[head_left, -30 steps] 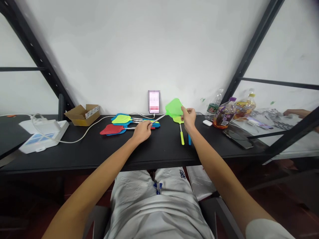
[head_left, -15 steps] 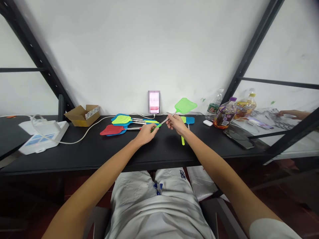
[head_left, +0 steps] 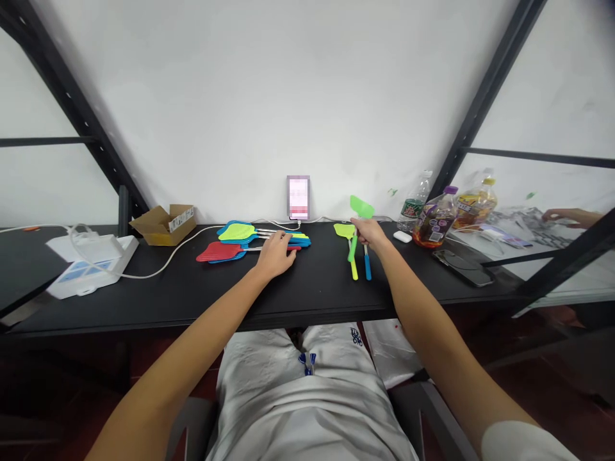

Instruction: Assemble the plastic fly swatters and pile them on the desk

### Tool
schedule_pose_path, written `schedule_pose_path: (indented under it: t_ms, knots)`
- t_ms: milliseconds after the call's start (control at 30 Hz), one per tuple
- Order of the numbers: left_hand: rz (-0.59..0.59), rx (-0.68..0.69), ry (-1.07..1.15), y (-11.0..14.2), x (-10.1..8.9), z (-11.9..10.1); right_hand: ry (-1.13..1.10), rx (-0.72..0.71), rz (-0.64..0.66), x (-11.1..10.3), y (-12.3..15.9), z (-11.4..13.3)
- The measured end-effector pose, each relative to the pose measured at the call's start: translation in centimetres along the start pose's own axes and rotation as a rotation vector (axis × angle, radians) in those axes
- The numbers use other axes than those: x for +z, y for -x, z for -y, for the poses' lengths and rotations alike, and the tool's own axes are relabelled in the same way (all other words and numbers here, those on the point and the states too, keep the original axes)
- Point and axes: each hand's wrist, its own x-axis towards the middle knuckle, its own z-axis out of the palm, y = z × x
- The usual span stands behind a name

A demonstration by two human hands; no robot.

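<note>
My right hand is closed around a green fly swatter, its handle pointing down toward me and its head bent above the fingers. Below it on the black desk lie a yellow-green fly swatter and a blue-handled fly swatter. My left hand, thumb and fingers apart, rests at the handles of the left pile. That pile has a red fly swatter, a yellow-green fly swatter and blue ones under them. Whether the left fingers touch the red swatter's handle is hard to see.
A phone leans on the wall at the back. An open cardboard box and a white device with a cable are on the left. Drink bottles, a white case and a dark phone stand or lie right.
My left hand has let go of the green fly swatter and moved left to the pile. My right hand has carried the swatter right and turned it so its handle points down.
</note>
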Motion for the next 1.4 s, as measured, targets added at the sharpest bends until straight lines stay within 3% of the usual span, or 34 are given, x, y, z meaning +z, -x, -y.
schedule_pose_path:
  t_ms: [133, 267, 367, 567, 1067, 1267, 1400]
  knots:
    - [0.096, -0.026, -0.080, 0.1, 0.2, 0.0, 0.249, 0.024, 0.032, -1.4, -0.8, -0.9]
    - [0.154, -0.087, -0.114, 0.1, 0.1, -0.1, 0.705, 0.031, -0.008, -1.7, -1.3, -1.0]
    - [0.188, -0.108, -0.108, 0.0, 0.0, 0.0, 0.821, 0.052, 0.018, -1.5, -0.9, -0.6]
    - [0.201, -0.103, -0.105, 0.0, -0.2, 0.0, 0.855, 0.068, 0.080, -1.1, 0.3, -0.1]
    - [0.129, -0.128, -0.183, 0.3, -0.6, -0.8, 0.891, 0.103, 0.068, -1.0, 0.3, -0.1]
    - [0.133, -0.128, -0.122, 0.4, -0.7, -1.6, 0.915, -0.023, -0.146, -0.9, 0.5, -0.3]
    - [0.187, -0.050, -0.087, 0.4, -0.5, -1.6, 0.872, -0.083, -0.199, -0.2, 1.1, 0.1]
